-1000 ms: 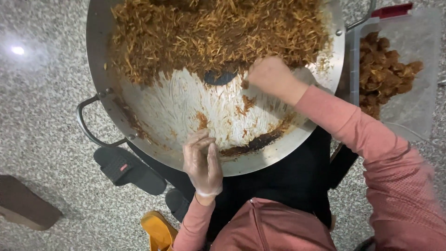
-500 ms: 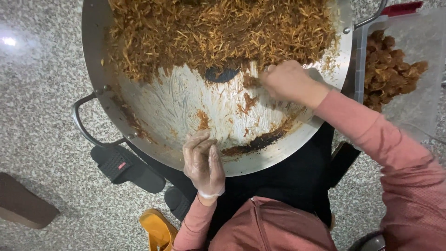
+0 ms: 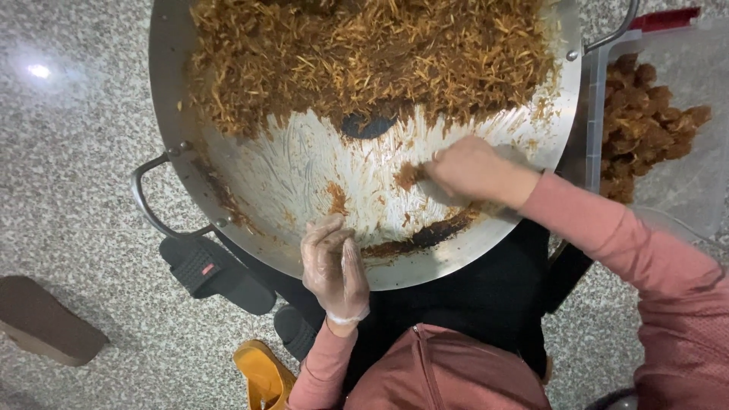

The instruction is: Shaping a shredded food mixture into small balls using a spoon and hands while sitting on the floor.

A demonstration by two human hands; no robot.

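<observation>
Two hands work inside a big steel pan (image 3: 250,182) whose far half, from nine round through twelve to three o'clock, is heaped with brown shredded mix (image 3: 364,53). The right hand (image 3: 467,171) sits at about four o'clock on the scraped, shiny part of the pan, fingers curled over a small clump (image 3: 408,175) of mix that it pinches or presses against the metal; how tightly it closes cannot be told, since the fingers hide the palm. The left hand (image 3: 334,269), in a clear thin glove, rests at six o'clock on the near rim, fingers loosely bent and spread, with nothing plainly in it; it looks to steady the pan. A dark round spot (image 3: 367,125) shows at the pan's centre just below the heap. A burnt smear (image 3: 425,237) runs along the near wall between the hands. To do this gathering well, I judge the right hand should sweep stray bits together before lifting, while the left keeps firm pressure on the rim. Outside the pan, at three o'clock, a clear tub (image 3: 683,182) holds brown lumps (image 3: 645,114); at eight o'clock a black slipper (image 3: 213,273) lies on the speckled floor (image 3: 68,190).
</observation>
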